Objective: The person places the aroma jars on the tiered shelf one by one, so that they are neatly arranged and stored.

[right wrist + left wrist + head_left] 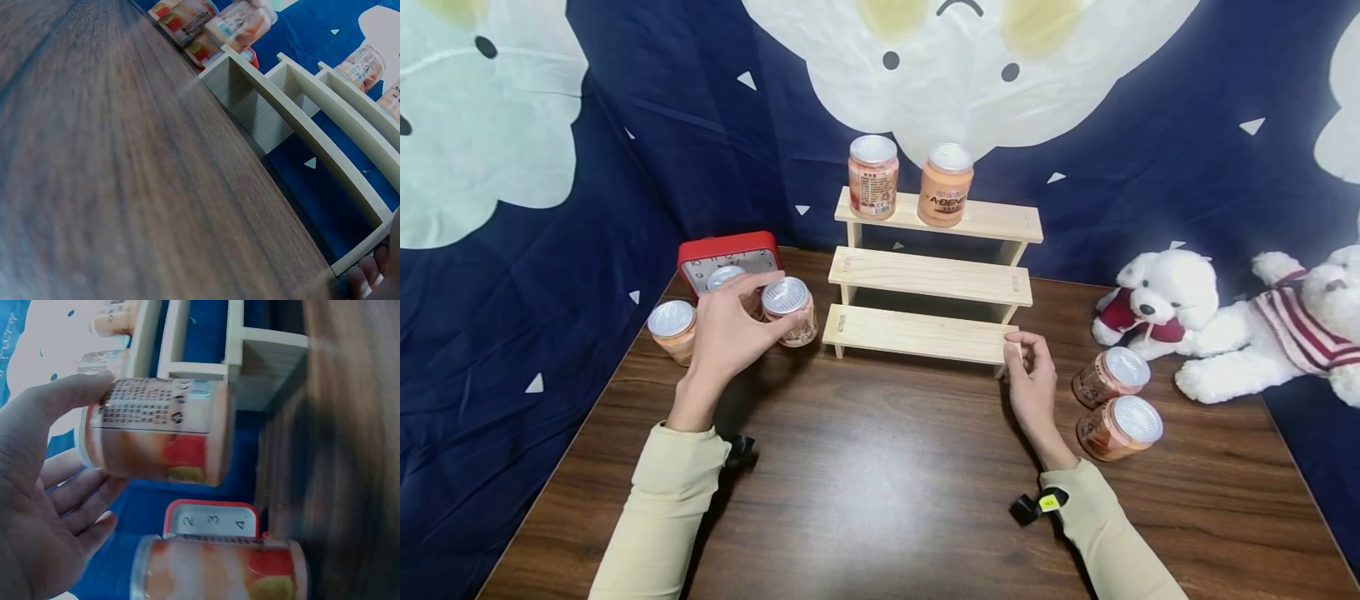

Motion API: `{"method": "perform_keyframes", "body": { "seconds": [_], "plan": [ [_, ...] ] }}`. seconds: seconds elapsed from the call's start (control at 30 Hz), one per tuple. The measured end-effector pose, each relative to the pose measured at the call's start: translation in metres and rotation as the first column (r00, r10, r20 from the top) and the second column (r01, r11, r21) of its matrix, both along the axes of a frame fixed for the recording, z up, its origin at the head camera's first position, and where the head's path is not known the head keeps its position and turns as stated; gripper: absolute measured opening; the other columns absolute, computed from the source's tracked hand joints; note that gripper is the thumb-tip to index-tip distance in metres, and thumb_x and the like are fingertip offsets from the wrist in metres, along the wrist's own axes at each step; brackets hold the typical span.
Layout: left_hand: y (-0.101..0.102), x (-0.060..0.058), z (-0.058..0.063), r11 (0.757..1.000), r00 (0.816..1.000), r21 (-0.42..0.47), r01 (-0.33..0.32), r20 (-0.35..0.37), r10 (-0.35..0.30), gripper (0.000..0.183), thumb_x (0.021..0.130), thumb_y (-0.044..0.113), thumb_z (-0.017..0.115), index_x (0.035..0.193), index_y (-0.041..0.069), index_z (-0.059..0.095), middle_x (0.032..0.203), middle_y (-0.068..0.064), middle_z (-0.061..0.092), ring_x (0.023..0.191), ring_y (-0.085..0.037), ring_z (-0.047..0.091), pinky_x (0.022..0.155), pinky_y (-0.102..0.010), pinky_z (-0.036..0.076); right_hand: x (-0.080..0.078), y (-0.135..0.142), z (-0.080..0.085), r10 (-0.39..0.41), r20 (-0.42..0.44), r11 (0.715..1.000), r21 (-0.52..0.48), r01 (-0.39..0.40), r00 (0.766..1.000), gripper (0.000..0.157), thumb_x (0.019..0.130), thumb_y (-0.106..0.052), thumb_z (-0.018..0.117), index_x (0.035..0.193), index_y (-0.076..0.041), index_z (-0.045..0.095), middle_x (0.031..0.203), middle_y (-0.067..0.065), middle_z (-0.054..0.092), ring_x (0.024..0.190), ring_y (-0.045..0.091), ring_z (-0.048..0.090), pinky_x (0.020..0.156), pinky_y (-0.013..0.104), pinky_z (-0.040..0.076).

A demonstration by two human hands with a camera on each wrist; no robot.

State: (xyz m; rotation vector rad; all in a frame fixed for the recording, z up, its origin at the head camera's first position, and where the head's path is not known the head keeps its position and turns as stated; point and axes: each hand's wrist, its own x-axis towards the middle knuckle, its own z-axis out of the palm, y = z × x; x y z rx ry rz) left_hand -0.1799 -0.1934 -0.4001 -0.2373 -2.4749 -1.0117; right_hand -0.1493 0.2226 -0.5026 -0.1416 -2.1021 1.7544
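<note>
My left hand [730, 325] grips a jar [790, 312] with a silver lid and orange-and-red label, thumb on one side and fingers on the other near the lid. In the left wrist view this jar [162, 431] is held clear of the table, its label text facing the camera. Two more such jars, one at the far left [672, 329] and one partly behind the hand [725, 277], stand nearby. My right hand [1033, 379] pinches the right end of the lowest step of a three-tier wooden rack [925, 333]. Two jars [873, 179] stand on its top tier.
A red clock [730, 246] stands behind the left jars. Two jars, one farther [1111, 375] and one nearer [1120, 427], stand right of my right hand. White plush dogs [1172, 292] sit at the back right. A dark blue cloth [715, 125] hangs behind the brown table [865, 483].
</note>
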Motion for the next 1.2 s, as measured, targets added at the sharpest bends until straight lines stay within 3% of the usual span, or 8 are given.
{"method": "perform_keyframes", "body": {
  "seconds": [0.17,0.37,0.43,0.57,0.8,0.97,1.2],
  "plan": [
    [0.008,0.005,0.009,0.994,0.997,0.112,-0.001,-0.072,0.009,0.062,0.071,0.032,0.105,0.126,0.013,0.084,0.125,-0.01,0.081,0.118,-0.031,0.074,0.092,-0.046,0.05,0.009,-0.009,0.021,0.002,-0.008,1.0,-0.011,-0.002,1.0,0.017,0.11,0.004,0.06,0.123,0.014,0.064,0.077,0.002,0.053,0.064,0.013,0.051,0.058,0.015,0.045],
    [0.027,0.012,0.015,0.969,0.991,0.237,0.071,-0.129,-0.041,0.061,0.072,0.026,0.104,0.128,0.01,0.083,0.124,-0.008,0.08,0.108,-0.018,0.07,0.086,-0.019,0.051,0.013,-0.01,0.03,0.03,-0.016,0.999,0.01,-0.03,0.999,0.021,0.11,0.002,0.059,0.125,0.016,0.06,0.075,0.005,0.054,0.063,0.012,0.053,0.059,0.015,0.046],
    [0.035,0.013,0.015,0.954,0.986,0.277,0.115,-0.151,-0.075,0.061,0.072,0.022,0.105,0.127,0.008,0.082,0.122,-0.008,0.079,0.105,-0.015,0.069,0.085,-0.015,0.055,0.013,-0.01,0.031,0.03,-0.013,0.999,0.01,-0.03,0.999,0.021,0.111,0.002,0.059,0.126,0.016,0.06,0.076,0.004,0.054,0.064,0.01,0.052,0.06,0.016,0.046],
    [0.052,0.012,0.015,0.929,0.97,0.313,0.196,-0.2,-0.137,0.06,0.072,0.018,0.104,0.125,0.004,0.081,0.119,-0.008,0.079,0.106,-0.015,0.069,0.09,-0.016,0.056,0.015,-0.012,0.034,0.02,-0.002,1.0,0.007,-0.02,1.0,0.019,0.11,0.003,0.06,0.124,0.016,0.062,0.078,-0.001,0.052,0.065,0.005,0.05,0.06,0.015,0.045],
    [0.083,0.012,0.019,0.944,0.962,0.259,0.205,-0.231,-0.146,0.058,0.073,0.032,0.103,0.123,0.012,0.082,0.117,-0.003,0.079,0.104,-0.017,0.072,0.084,-0.029,0.057,0.017,-0.014,0.036,0.02,0.006,1.0,0.013,-0.02,1.0,0.018,0.11,0.003,0.06,0.123,0.016,0.063,0.078,-0.001,0.052,0.065,0.005,0.05,0.059,0.015,0.044],
    [0.108,0.012,0.02,0.903,0.955,0.338,0.267,-0.215,-0.202,0.057,0.074,0.024,0.103,0.125,0.01,0.081,0.117,-0.006,0.078,0.104,-0.018,0.07,0.083,-0.025,0.058,0.016,-0.014,0.036,0.021,0.006,1.0,0.009,-0.021,1.0,0.018,0.11,0.003,0.06,0.123,0.016,0.063,0.078,-0.002,0.052,0.065,0.005,0.05,0.059,0.015,0.044],
    [0.145,0.009,0.023,0.84,0.943,0.434,0.327,-0.205,-0.261,0.058,0.075,0.019,0.102,0.128,0.01,0.08,0.122,-0.003,0.079,0.111,-0.016,0.071,0.089,-0.042,0.06,0.016,-0.014,0.034,0.022,-0.013,1.0,0.001,-0.022,1.0,0.018,0.109,0.005,0.06,0.123,0.017,0.063,0.077,-0.002,0.051,0.065,0.004,0.049,0.059,0.015,0.044]
  ]
}}
